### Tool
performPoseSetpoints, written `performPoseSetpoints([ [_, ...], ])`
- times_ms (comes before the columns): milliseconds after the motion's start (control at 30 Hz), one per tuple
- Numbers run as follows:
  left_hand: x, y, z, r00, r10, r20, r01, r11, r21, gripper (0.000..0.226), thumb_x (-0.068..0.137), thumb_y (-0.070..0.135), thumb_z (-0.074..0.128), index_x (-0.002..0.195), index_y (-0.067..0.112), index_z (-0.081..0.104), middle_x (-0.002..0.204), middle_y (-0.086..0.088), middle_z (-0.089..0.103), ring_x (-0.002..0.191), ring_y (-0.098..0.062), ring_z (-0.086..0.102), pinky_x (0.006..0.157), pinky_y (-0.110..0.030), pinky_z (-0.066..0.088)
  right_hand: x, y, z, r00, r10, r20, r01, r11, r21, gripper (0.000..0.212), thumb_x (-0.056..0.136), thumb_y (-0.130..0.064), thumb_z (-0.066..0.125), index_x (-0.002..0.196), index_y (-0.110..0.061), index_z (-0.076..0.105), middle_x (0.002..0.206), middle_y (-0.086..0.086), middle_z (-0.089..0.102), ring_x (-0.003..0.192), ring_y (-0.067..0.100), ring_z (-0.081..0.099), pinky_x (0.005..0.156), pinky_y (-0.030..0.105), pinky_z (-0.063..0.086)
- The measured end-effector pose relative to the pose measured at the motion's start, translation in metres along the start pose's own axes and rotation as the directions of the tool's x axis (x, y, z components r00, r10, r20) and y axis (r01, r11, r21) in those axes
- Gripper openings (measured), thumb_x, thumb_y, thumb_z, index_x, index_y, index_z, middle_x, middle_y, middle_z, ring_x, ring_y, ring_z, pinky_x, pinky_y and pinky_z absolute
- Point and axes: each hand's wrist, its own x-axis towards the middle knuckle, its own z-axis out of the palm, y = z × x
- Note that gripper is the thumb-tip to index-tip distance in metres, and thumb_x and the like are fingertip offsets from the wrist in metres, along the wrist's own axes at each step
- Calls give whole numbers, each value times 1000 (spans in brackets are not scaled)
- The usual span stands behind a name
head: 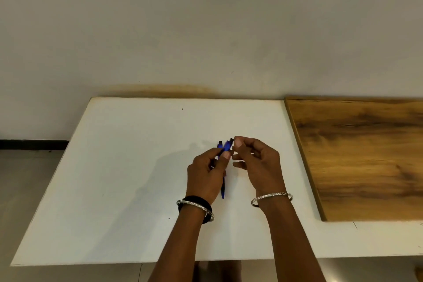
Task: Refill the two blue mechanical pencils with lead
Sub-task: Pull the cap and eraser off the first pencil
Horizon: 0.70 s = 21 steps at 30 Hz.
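pencils [223,167] part hidden by left hand [204,173] | lead too small

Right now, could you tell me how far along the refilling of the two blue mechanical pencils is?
Nothing looks finished. The left hand holds both blue mechanical pencils above the white table; the right hand pinches at one black cap end. No lead is visible, so both refills appear left.

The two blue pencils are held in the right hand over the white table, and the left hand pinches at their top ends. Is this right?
Not quite: the hands are swapped. The head view shows the left hand holding the two blue pencils over the white table, while the right hand pinches at their top ends.
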Motion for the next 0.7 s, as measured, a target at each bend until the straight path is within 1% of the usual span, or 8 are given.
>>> performPoseSetpoints([
  [67, -2, -1, 4, 999, 27, 40, -30, 998, 55, 21, 91, 37, 57, 105, 27, 70, 64, 11, 61, 57, 3, 59, 56, -6, 44, -2, 2, -2, 999, -21, -38, 20, 1000, -14, 9, 85, -27, 71, 90, -22, 76, 79, 1, 76, 70, 15, 73, 62, 22, 58],
  [133, -3, -2, 5, 997, 47, 54, -53, 991, 120, 24, 91, 38, 58, 107, 26, 69, 69, 9, 63, 62, -1, 62, 61, -7, 46, -3, 3, -6, 997, 7, -75, -7, 1000, -9, 6, 83, -26, 73, 85, -21, 77, 74, 3, 76, 67, 16, 72, 61, 22, 57],
  [200, -3, -3, 4, 995, 63, 72, -75, 982, 175, 27, 90, 40, 58, 110, 26, 69, 81, 1, 68, 75, -12, 65, 73, -23, 53, -3, 4, -10, 997, 43, -58, -41, 999, 27, 5, 82, -23, 74, 82, -19, 77, 72, 3, 76, 67, 15, 72, 60, 21, 57],
  [267, -3, -4, 3, 993, 74, 94, -92, 977, 194, 27, 90, 40, 58, 110, 26, 69, 87, -3, 69, 80, -19, 65, 77, -31, 54, -3, 4, -13, 999, 42, -24, -41, 998, 46, 5, 83, -18, 72, 82, -17, 76, 73, 4, 76, 69, 14, 73, 61, 21, 56],
  [433, -1, -6, 4, 993, 68, 99, -88, 971, 220, 26, 90, 39, 57, 110, 27, 69, 85, 1, 64, 76, -14, 59, 73, -27, 49, 0, 10, -9, 994, 34, -107, -34, 999, 2, 6, 85, -14, 71, 85, -10, 75, 74, 11, 74, 66, 17, 71, 62, 26, 59],
  [533, 0, -6, 5, 990, 56, 132, -86, 968, 235, 28, 91, 38, 57, 113, 26, 68, 87, 0, 64, 76, -14, 57, 73, -30, 50, 3, 11, -7, 983, 101, -153, -88, 992, 88, 7, 85, -10, 70, 87, -5, 74, 72, 10, 73, 62, 14, 70, 60, 25, 58],
  [633, 2, -8, 5, 983, 49, 175, -93, 964, 249, 29, 91, 42, 55, 113, 29, 69, 89, 2, 64, 76, -13, 57, 72, -28, 49, 8, 11, -14, 962, 132, -240, -87, 978, 191, 8, 85, -8, 69, 91, -3, 72, 77, 11, 74, 68, 20, 72, 62, 27, 60],
  [700, 3, -9, 6, 988, 44, 145, -79, 966, 245, 30, 90, 45, 54, 113, 32, 69, 94, 1, 65, 78, -12, 57, 71, -25, 48, 10, 13, -20, 933, 18, -359, -18, 1000, 2, 7, 85, -13, 70, 90, -9, 72, 79, 7, 74, 71, 20, 72, 66, 30, 61],
])
